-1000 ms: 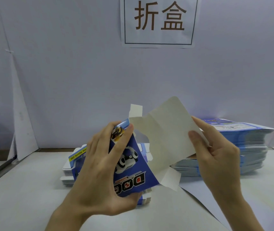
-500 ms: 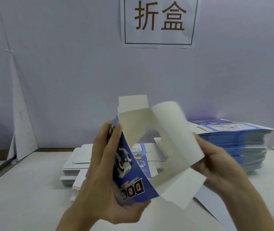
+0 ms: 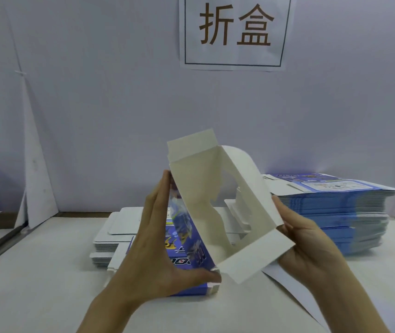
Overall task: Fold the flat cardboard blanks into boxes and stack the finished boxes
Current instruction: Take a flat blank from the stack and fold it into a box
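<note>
Above the counter [image 3: 35,284], mid-frame: half-formed box [image 3: 199,188] held up, its white inside facing the camera. Left hand [image 3: 158,248]: fingers straight and together along the blue printed wall, thumb hooked under its lower corner. Right hand [image 3: 311,241]: fingers behind the opposite wall, thumb at its front edge, pinching. Against half a second ago, the sleeve stands squarer and wider open. Stack of flat blanks [image 3: 335,205] behind right.

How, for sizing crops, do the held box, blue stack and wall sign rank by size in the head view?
held box, nearest camera
blue stack, close to it, order unsure
wall sign, smallest, top cropped
</note>
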A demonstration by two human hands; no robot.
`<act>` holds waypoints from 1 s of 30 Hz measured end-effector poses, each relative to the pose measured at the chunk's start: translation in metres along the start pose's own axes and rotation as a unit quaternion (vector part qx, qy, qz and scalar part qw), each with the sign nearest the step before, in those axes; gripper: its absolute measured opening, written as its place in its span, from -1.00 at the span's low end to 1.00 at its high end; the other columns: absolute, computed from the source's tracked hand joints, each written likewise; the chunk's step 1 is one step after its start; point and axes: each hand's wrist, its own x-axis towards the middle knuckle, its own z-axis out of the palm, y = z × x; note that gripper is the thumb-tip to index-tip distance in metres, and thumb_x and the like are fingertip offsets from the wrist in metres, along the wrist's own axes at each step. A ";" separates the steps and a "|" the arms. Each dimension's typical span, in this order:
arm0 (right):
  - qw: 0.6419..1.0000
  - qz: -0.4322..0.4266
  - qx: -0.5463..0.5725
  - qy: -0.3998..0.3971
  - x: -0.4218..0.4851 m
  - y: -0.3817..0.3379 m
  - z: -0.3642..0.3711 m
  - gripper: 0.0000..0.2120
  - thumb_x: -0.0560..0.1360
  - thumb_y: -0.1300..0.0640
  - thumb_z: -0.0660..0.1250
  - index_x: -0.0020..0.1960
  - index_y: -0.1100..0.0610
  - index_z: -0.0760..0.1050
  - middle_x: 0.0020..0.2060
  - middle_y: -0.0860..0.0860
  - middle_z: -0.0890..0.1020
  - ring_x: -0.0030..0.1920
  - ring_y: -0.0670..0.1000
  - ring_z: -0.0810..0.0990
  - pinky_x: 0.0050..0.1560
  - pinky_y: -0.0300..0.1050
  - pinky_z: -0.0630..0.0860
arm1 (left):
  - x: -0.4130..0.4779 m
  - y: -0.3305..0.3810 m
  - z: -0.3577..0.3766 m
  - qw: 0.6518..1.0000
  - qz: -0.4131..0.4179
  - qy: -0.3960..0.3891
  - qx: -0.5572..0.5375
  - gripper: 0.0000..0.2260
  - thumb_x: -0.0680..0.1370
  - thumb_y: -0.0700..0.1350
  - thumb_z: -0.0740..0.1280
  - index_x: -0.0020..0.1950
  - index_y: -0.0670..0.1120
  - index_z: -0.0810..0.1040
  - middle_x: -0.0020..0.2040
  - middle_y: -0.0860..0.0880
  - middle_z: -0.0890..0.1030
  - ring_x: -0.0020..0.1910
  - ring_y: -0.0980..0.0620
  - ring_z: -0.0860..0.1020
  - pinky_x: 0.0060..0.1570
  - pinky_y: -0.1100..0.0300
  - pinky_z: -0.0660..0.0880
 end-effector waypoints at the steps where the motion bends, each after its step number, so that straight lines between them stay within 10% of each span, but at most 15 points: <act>1: 1.000 0.025 -0.002 -0.002 0.003 0.008 0.000 -0.63 0.44 0.17 0.32 0.20 0.30 0.57 -0.10 0.16 0.69 -0.15 0.01 0.69 0.06 -0.15 0.56 | -0.001 0.002 0.002 1.000 -0.016 -0.022 -0.006 0.32 0.08 0.11 0.68 0.54 0.25 -0.21 0.55 0.16 0.09 0.47 0.03 0.29 0.28 -0.14 0.44; 4: 0.995 0.093 0.024 -0.006 0.005 0.021 -0.001 -0.64 0.58 0.19 0.22 0.31 0.32 0.49 -0.05 0.20 0.62 -0.07 0.06 0.58 0.26 -0.11 0.39 | -0.002 0.006 0.004 0.998 -0.045 -0.050 -0.012 0.36 0.07 -0.05 0.71 0.51 0.20 -0.26 0.50 0.18 0.16 0.42 0.15 0.34 0.36 0.11 0.39; 8: 0.999 0.027 -0.039 0.026 0.004 0.013 0.000 -0.58 0.41 0.18 0.34 0.23 0.33 0.56 0.01 0.24 0.67 -0.07 0.09 0.68 -0.04 -0.01 0.59 | 0.001 0.009 -0.007 1.000 0.017 0.001 0.019 0.17 0.09 -0.01 0.64 0.50 0.05 -0.03 0.42 0.31 0.16 0.40 0.38 0.21 0.19 0.59 0.25; 15: 0.898 -0.317 -0.304 0.019 -0.016 -0.010 0.000 -0.81 0.36 0.01 0.39 -0.05 -0.08 0.69 -0.16 -0.03 0.72 -0.20 -0.06 0.70 -0.32 -0.15 0.62 | 0.003 0.017 -0.014 0.998 0.060 0.004 0.029 0.07 0.19 0.29 0.52 0.53 0.27 -0.05 0.43 0.13 0.18 0.44 0.15 0.24 0.16 0.50 0.38; 20: 0.772 -0.495 -0.394 0.057 -0.021 -0.002 0.001 -0.64 0.55 0.27 0.32 0.00 -0.21 0.66 -0.21 -0.23 0.70 -0.23 -0.18 0.62 -0.25 -0.20 0.63 | -0.001 0.017 -0.012 0.999 0.030 -0.012 0.023 0.04 0.18 0.34 0.51 0.51 0.34 -0.02 0.41 0.20 0.17 0.43 0.02 0.28 0.07 0.26 0.57; 23: 0.698 -0.539 -0.466 0.077 -0.020 -0.001 -0.002 -0.66 0.55 0.22 0.36 -0.01 -0.26 0.62 -0.30 -0.05 0.65 -0.35 -0.08 0.45 -0.31 -0.16 0.46 | -0.002 0.016 -0.008 0.997 0.004 -0.026 0.067 0.06 0.15 0.36 0.49 0.50 0.36 -0.06 0.40 0.25 0.15 0.42 0.03 0.30 0.10 0.12 0.59; 25: 0.722 -0.513 -0.459 0.068 -0.022 -0.003 0.000 -0.76 0.54 0.07 0.27 -0.17 -0.23 0.61 -0.37 0.04 0.56 -0.39 0.02 0.39 -0.38 -0.07 0.36 | -0.002 0.017 -0.005 0.992 0.025 -0.027 0.124 0.08 0.16 0.39 0.47 0.53 0.29 -0.07 0.41 0.21 0.14 0.41 -0.02 0.30 0.14 0.05 0.57; 30: 0.929 -0.272 -0.250 -0.003 -0.024 -0.011 0.004 -0.77 0.51 -0.06 0.28 -0.18 -0.09 0.70 -0.22 -0.14 0.68 -0.21 -0.15 0.63 -0.31 -0.28 0.55 | 0.000 0.017 -0.006 0.978 0.082 -0.025 0.190 0.08 0.21 0.38 0.46 0.57 0.12 -0.02 0.41 -0.03 0.24 0.36 -0.15 0.32 0.15 -0.09 0.53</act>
